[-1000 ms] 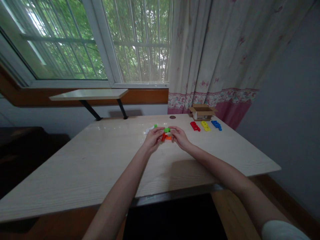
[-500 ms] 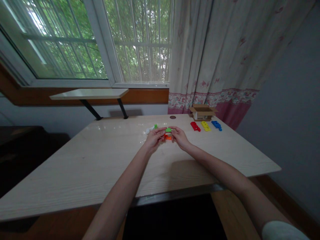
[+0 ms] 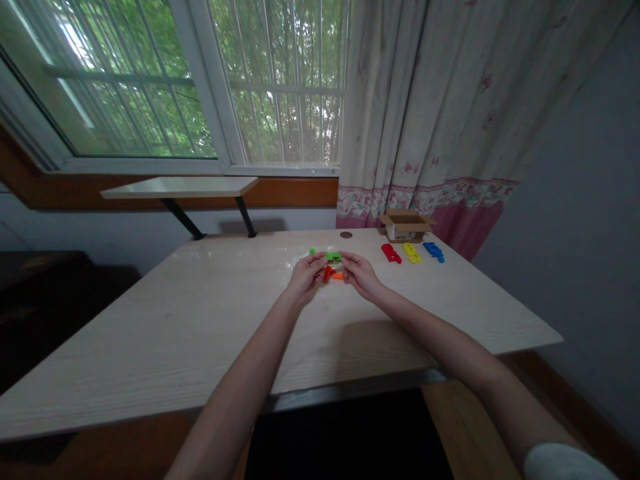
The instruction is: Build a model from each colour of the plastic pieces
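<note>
Hands curled inward: left hand and right hand gripped a green plastic piece and orange plastic piece, well left of the cardboard box; red piece, yellow piece, blue piece lay near the box.

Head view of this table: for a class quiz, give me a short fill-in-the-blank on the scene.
The cardboard box stands with its flaps ____. The red piece, the yellow piece and a ____ piece lie in a row near it. Just beyond the left hand and right hand sits a bright ____ piece. A patterned ____ hangs right of the window.

Missing words: open; blue; green; curtain.
</note>
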Demonstrator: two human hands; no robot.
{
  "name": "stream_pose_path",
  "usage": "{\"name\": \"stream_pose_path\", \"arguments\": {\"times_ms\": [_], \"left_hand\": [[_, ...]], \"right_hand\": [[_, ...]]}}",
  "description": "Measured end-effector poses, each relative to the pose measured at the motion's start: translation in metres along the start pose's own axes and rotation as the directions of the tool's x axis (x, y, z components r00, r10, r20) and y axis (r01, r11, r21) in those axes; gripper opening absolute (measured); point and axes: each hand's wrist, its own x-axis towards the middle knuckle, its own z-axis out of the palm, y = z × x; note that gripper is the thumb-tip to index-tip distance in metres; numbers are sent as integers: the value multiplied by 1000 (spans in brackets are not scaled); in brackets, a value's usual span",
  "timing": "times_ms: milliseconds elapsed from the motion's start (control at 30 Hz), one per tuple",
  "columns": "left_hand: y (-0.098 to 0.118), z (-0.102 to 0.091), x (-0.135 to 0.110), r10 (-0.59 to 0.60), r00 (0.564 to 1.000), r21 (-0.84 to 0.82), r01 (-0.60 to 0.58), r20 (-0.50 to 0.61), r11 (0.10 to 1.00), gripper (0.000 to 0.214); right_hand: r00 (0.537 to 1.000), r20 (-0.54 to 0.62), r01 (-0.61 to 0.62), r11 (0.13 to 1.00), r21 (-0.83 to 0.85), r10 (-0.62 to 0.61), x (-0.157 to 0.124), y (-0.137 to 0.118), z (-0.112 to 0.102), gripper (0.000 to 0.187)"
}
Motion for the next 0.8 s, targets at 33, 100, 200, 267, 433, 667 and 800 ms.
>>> {"name": "stream_pose_path", "arguments": {"times_ms": [33,100,200,267,433,667,800], "left_hand": [[0,0,0,-1,1000,-2,2,6,1000,36],[-1,0,1,0,1000,2,0,26,1000,36],[-3,-1,1,-3,999,14,3,48,1000,36],[-4,-2,1,-18,998,18,17,57,1000,36],[-4,-2,-1,-41,998,19,40,40,999,36],[-4,-2,0,-46,995,38,43,85,998,36],[-3,-1,-1,-44,996,50,40,75,998,35]], "right_hand": [[1000,5,4,1000,-1,-4,0,0,0,40],[1000,2,7,1000,-1,-7,-1,-2,1,39],[1000,-18,-4,1000,-1,4,-1,-3,1,39],[1000,-27,-11,1000,3,11,0,-4,2,39],[999,-39,-6,1000,12,6,1,-1,0,39],[999,-22,-46,999,27,47,3,2,-2,39],[998,2,-65,997,40,65,2,0,-1,38]]}}
